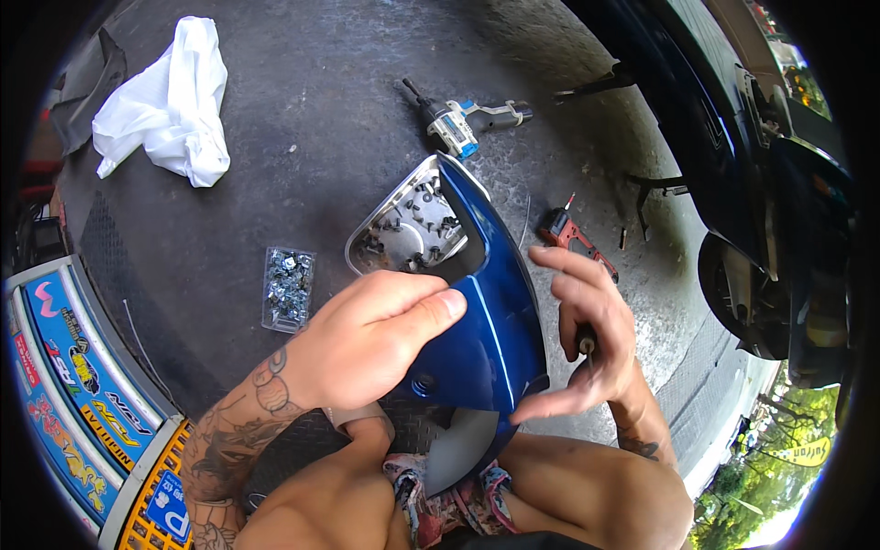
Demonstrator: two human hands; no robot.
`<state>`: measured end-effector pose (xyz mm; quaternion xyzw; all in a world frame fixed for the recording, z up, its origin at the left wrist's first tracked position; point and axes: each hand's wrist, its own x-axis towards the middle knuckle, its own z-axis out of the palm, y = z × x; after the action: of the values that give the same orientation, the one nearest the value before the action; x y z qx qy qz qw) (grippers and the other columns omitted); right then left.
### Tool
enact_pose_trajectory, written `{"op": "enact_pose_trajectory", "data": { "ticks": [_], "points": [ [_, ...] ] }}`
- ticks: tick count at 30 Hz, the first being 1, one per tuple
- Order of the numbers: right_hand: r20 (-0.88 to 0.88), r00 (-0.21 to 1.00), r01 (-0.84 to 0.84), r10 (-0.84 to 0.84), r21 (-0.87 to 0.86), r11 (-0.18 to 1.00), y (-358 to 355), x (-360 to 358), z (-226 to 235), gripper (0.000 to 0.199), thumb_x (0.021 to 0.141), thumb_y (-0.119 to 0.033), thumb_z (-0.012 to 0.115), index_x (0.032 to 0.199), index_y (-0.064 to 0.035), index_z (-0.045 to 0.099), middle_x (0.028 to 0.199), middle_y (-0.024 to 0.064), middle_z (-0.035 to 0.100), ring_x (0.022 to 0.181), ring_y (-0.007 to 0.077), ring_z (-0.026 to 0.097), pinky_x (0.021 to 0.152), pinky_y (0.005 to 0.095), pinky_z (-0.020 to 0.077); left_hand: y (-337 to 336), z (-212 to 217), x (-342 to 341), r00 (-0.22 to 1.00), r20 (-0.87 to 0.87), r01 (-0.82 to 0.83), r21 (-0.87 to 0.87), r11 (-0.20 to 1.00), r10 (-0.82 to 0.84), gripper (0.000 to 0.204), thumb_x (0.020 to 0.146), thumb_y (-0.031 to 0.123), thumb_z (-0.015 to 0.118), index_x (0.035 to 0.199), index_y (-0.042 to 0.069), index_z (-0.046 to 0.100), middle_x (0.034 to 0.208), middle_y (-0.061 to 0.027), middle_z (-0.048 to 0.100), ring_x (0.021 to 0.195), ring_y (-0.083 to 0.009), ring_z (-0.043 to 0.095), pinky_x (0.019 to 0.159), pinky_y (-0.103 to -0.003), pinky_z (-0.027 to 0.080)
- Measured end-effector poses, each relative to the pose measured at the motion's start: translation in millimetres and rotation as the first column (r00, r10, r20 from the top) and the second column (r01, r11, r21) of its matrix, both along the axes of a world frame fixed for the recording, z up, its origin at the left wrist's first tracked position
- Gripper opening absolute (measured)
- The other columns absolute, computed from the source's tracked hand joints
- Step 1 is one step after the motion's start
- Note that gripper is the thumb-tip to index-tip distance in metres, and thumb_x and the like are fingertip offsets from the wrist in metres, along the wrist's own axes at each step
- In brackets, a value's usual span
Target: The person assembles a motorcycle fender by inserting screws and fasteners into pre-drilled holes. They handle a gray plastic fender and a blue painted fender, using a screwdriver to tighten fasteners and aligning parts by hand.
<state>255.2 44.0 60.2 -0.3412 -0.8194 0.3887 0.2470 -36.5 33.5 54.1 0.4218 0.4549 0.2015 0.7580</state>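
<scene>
A glossy dark blue vehicle body panel (495, 302) stands tilted between my knees, its narrow end pointing away. My left hand (362, 339) grips its left edge, thumb on top and the other fingers mostly hidden beneath. Along the panel's right side my right hand (600, 316) has its index finger and thumb spread, the thumb at the lower right edge. Tucked in that palm is a slim tool (587, 346) with a dark handle and a metal end; its kind is unclear. Behind the panel, a metal tray (356, 240) of dark screws and clips is partly covered.
A clear box of metal clips (288, 289) lies left of the tray. A white-and-blue power driver (454, 128) and a red power driver (577, 236) rest farther out. White cloth or plastic (174, 105) lies far left. A dark motorbike (706, 137) stands right, a stickered board (82, 385) left.
</scene>
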Motion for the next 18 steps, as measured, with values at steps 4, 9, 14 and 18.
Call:
{"op": "enact_pose_trajectory", "data": {
  "ticks": [4,9,14,18],
  "points": [
    [0.090,0.977,-0.194,0.195,-0.009,0.981,17,-9,13,0.106,0.061,-0.051,0.097,0.147,-0.0035,0.057,0.156,0.0234,0.054,0.090,0.0350,0.079,0.065,0.0339,0.0613,5,-3,11,0.985,0.171,0.066,-0.165,0.984,-0.037,0.034,0.112,0.027,0.056,0.114,-0.003,0.073,0.095,-0.0021,0.072,0.088,-0.0081,0.065,0.081,-0.027,0.052],
    [0.179,0.937,-0.313,0.301,0.041,0.949,29,-13,7,0.095,0.062,-0.048,0.092,0.140,-0.0031,0.063,0.146,0.0218,0.063,0.078,0.0327,0.076,0.061,0.0350,0.0606,-5,-14,6,0.970,0.239,0.015,-0.202,0.979,0.034,0.033,0.112,0.028,0.056,0.114,-0.001,0.071,0.101,-0.0020,0.071,0.093,-0.0082,0.063,0.085,-0.027,0.051],
    [0.182,0.962,-0.215,0.201,0.062,0.975,21,14,8,0.078,0.068,-0.047,0.092,0.128,-0.0015,0.070,0.132,0.0241,0.070,0.072,0.0309,0.076,0.058,0.0339,0.0599,-35,-37,-35,0.946,0.185,-0.250,-0.112,0.962,0.267,0.026,0.106,0.012,0.050,0.123,-0.004,0.063,0.112,-0.0125,0.070,0.097,-0.0140,0.063,0.089,-0.030,0.052],
    [0.202,0.979,-0.043,0.030,0.062,0.997,10,44,1,0.092,0.059,-0.051,0.100,0.127,0.0016,0.068,0.126,0.0241,0.071,0.080,0.0299,0.078,0.064,0.0349,0.0634,-64,-51,-52,0.926,0.081,-0.335,-0.269,0.903,0.368,0.020,0.106,-0.001,0.048,0.118,-0.004,0.063,0.120,-0.0139,0.070,0.104,-0.0163,0.067,0.093,-0.032,0.055]
  ]
}}
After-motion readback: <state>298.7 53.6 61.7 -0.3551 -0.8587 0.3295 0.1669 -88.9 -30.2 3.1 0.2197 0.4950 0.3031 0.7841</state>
